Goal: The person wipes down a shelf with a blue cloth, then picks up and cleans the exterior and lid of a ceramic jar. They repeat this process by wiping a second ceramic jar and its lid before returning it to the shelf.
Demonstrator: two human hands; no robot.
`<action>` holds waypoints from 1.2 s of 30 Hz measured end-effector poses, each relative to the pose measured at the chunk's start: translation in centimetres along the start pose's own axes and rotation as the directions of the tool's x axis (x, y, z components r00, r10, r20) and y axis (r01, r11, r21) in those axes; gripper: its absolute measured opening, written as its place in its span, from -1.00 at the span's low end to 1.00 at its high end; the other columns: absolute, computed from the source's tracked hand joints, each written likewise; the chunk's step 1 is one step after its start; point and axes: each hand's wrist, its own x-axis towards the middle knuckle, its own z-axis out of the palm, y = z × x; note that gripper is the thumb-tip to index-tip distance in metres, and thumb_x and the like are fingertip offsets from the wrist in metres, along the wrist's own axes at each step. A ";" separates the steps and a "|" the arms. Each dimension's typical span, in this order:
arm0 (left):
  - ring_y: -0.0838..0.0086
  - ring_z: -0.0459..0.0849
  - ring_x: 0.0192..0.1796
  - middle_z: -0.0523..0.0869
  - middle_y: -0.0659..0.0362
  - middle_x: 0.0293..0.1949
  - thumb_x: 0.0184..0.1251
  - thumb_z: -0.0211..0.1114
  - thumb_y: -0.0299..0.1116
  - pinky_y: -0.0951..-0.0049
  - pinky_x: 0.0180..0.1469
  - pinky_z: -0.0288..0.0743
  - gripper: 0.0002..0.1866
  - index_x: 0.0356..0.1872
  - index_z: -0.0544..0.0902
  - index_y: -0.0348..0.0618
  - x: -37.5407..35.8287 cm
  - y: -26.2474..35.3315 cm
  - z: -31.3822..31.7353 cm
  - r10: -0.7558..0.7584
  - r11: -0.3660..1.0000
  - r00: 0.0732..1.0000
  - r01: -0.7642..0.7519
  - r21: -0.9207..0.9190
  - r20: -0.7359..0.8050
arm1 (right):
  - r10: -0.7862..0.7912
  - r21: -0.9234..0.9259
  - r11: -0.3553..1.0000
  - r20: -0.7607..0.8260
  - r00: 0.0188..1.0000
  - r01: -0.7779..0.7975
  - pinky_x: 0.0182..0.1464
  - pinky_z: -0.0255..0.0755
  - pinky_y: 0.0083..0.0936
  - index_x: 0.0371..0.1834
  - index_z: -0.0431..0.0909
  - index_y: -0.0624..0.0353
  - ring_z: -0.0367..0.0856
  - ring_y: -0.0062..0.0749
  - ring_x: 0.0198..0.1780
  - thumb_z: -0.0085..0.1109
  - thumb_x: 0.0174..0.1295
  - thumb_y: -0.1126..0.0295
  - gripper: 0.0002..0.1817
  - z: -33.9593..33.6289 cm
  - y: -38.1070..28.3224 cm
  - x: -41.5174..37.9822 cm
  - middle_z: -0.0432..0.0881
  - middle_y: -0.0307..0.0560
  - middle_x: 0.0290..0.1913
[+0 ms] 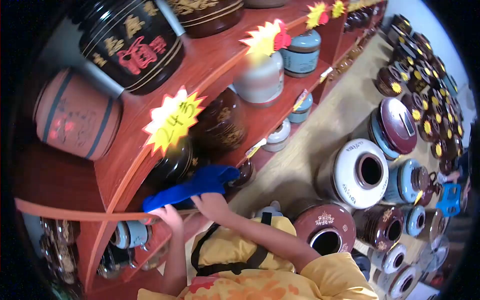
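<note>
A blue cloth (192,187) lies bunched along the edge of a red wooden shelf (120,195). My left hand (167,216) is at the cloth's left end, its fingers closed on the near edge. Farther right, my right hand (210,204) has its fingertips at the cloth's lower edge, partly under a fold. Just behind the cloth stand a black jar (172,165) and a brown jar (220,122), both partly hidden. Above them a yellow star tag (172,120) reading 243 hangs on the shelf front.
More jars stand on the shelves, among them a pink jar (77,115) and a white jar (260,80). On the floor at right are large jars, including a white one (350,175) and a brown one (325,222). A yellow bag (240,245) hangs at my front.
</note>
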 end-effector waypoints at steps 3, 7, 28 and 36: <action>0.21 0.09 0.17 0.11 -0.09 0.08 0.23 0.07 -0.45 0.23 0.26 -0.17 -0.54 0.05 0.10 -0.44 -1.0 1.1 -0.7 -0.022 0.999 0.999 0.023 -0.037 0.024 | 0.173 0.045 0.982 0.175 0.969 -0.183 -0.27 0.34 -0.14 -0.36 0.49 0.29 0.48 0.10 -0.33 -0.11 0.20 0.15 -0.64 -0.9 -1.2 -0.3 0.51 0.24 -0.38; 0.17 0.08 0.23 0.06 -0.15 0.18 0.22 0.08 -0.45 0.21 0.29 -0.21 -0.42 0.15 0.01 -0.47 -0.9 1.3 -1.4 -0.004 1.000 0.997 0.004 -0.002 0.082 | 0.088 0.050 0.994 0.161 0.983 -0.098 -0.22 0.34 -0.13 -0.31 0.52 0.25 0.49 0.13 -0.28 -0.08 0.18 0.17 -0.66 -3.6 -1.8 -0.5 0.52 0.26 -0.36; 0.26 0.16 0.20 0.15 -0.03 0.15 0.19 0.02 -0.57 0.26 0.29 -0.17 -0.42 0.18 -0.04 -0.37 -0.9 3.0 0.7 -0.018 1.000 0.999 0.019 -0.013 0.048 | 0.045 0.158 0.985 0.153 0.987 -0.070 0.14 0.07 -0.11 -0.06 0.40 0.29 0.27 0.23 0.03 -0.07 0.12 0.34 -0.66 -2.7 0.8 4.8 0.38 0.30 -0.02; 0.10 0.31 -0.05 0.38 -0.05 -0.13 0.23 0.01 -0.27 0.20 0.09 0.11 -0.67 -0.12 0.39 -0.37 -3.1 8.4 6.8 -0.287 0.950 0.896 0.311 0.019 -0.338 | -0.337 0.115 0.941 0.434 0.836 0.319 0.14 0.09 -0.16 -0.13 0.42 0.29 0.27 0.15 0.06 -0.13 0.18 0.35 -0.71 -8.4 3.3 9.4 0.41 0.25 -0.06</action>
